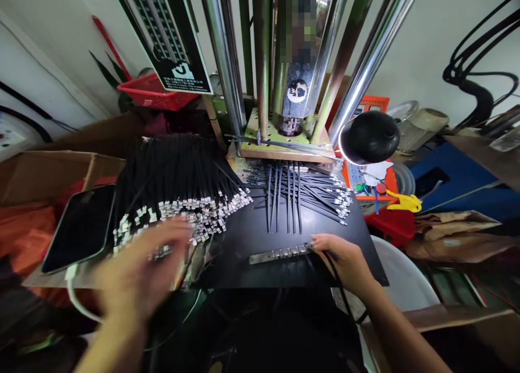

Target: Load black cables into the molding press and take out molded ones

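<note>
My left hand (140, 267), smeared by motion, is over the near edge of a heap of white connectors (209, 213) on black cables. Its fingers are too blurred to show what they hold, if anything. My right hand (343, 262) is closed, thumb and fingers pinched at the right end of a slotted metal bar (280, 253). Black cables (339, 286) run through this hand and hang below it. The bar lies on a black tabletop (235, 253). Beyond it, several black cables (288, 199) lie side by side, pointing under the press.
A press with a perforated plate (288, 153) and steel columns stands behind. A phone (81, 226) with a white lead lies left. A black lamp (369, 137), an orange control box (376, 183) and yellow cutters (404, 202) are at the right. More cable ends (343, 197) lie near the lamp.
</note>
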### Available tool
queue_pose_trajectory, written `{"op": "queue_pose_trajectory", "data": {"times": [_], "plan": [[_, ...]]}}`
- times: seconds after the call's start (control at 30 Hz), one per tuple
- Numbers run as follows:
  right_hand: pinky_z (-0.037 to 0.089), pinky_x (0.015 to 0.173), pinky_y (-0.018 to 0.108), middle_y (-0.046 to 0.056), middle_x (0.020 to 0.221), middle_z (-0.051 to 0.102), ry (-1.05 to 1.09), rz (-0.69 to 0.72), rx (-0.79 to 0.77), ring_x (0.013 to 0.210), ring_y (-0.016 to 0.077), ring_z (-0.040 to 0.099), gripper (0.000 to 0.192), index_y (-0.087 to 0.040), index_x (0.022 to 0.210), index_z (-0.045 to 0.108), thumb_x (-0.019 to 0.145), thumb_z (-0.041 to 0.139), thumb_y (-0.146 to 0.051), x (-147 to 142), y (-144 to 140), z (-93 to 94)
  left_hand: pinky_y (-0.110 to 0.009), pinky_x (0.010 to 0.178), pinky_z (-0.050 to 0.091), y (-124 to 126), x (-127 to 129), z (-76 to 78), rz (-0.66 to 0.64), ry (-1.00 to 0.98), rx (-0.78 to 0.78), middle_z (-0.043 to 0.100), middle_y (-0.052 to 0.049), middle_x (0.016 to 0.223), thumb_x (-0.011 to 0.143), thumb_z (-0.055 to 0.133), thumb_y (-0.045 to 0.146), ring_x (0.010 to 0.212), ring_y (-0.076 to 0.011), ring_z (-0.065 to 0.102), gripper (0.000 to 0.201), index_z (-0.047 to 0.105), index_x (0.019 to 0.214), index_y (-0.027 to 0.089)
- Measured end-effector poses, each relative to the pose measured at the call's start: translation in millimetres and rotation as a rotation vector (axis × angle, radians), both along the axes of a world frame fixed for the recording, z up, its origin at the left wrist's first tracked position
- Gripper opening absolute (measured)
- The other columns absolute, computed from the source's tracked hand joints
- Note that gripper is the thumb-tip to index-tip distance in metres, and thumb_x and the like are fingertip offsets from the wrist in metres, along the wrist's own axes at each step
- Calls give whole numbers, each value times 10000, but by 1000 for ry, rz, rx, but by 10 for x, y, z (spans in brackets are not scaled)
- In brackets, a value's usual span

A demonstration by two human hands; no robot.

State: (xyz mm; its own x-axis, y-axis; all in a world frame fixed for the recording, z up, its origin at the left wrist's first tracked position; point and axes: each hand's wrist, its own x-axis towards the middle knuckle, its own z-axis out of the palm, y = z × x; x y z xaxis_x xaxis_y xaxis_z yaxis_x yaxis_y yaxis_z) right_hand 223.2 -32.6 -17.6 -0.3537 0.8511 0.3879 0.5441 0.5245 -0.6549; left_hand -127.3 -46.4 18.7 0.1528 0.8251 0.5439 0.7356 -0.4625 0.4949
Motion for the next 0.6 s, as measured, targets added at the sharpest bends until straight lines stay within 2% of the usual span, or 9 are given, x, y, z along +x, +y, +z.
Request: {"op": "queue_pose_trajectory", "data": {"times": [0.07, 0.13, 0.2, 0.27, 0.33, 0.4, 0.5, 0.6], "plan": [[602, 786, 315, 45, 871, 743, 61, -21, -70, 892, 203, 729, 138, -227, 817, 613, 927, 537, -193, -61, 73, -135, -386, 950, 567, 111, 333, -240, -193, -21, 0, 724, 25, 920, 928, 567, 176, 869, -147, 703, 101, 644, 964, 231], [599, 762, 309, 56, 905, 746, 17, 8, -62, 869, 198, 726, 119, -219, 837, 624, 927, 549, -197, -38, 89, -166, -411, 1031, 525, 163, 601, -414, -358, -16, -80, 712, 53, 805, 918, 550, 144, 777, -117, 700, 102, 615, 913, 222], [591, 771, 311, 73, 946, 741, -114, 67, 9, 876, 194, 715, 144, -207, 863, 637, 943, 521, -180, -14, 62, -133, -433, 1068, 490, 180, 747, -473, -391, 12, -179, 677, 62, 746, 921, 527, 164, 667, -91, 650, 77, 582, 890, 209], [579, 813, 328, 93, 962, 729, -234, 101, 95, 891, 195, 698, 207, -193, 851, 640, 962, 471, -146, -25, 26, -95, -448, 1086, 465, 194, 790, -430, -399, 58, -249, 623, 74, 690, 916, 498, 163, 584, -80, 577, 87, 551, 863, 207], [567, 859, 344, 97, 944, 716, -266, 106, 148, 901, 193, 682, 256, -185, 829, 636, 965, 434, -107, -56, 6, -96, -444, 1085, 461, 218, 794, -343, -406, 101, -293, 568, 84, 649, 899, 482, 138, 548, -81, 523, 103, 526, 838, 209], [566, 871, 340, 91, 957, 702, -229, 109, 123, 933, 190, 667, 255, -191, 890, 645, 948, 425, -76, -72, 6, -134, -432, 1069, 473, 245, 811, -271, -413, 155, -329, 550, 83, 640, 870, 481, 102, 549, -89, 515, 127, 520, 816, 210], [581, 859, 361, 103, 1042, 668, -214, 63, 38, 989, 207, 645, 307, -204, 1108, 635, 891, 468, -64, -23, 16, -184, -421, 1041, 494, 271, 867, -233, -412, 261, -370, 588, 67, 663, 827, 469, 38, 586, -108, 573, 188, 545, 804, 208], [579, 891, 400, 121, 1136, 643, -297, 85, -27, 1053, 238, 629, 419, -218, 1219, 606, 837, 526, -67, 124, 36, -88, -423, 1035, 497, 302, 836, -200, -458, 360, -374, 668, 42, 740, 846, 451, 25, 666, -137, 655, 242, 599, 907, 207]]}}
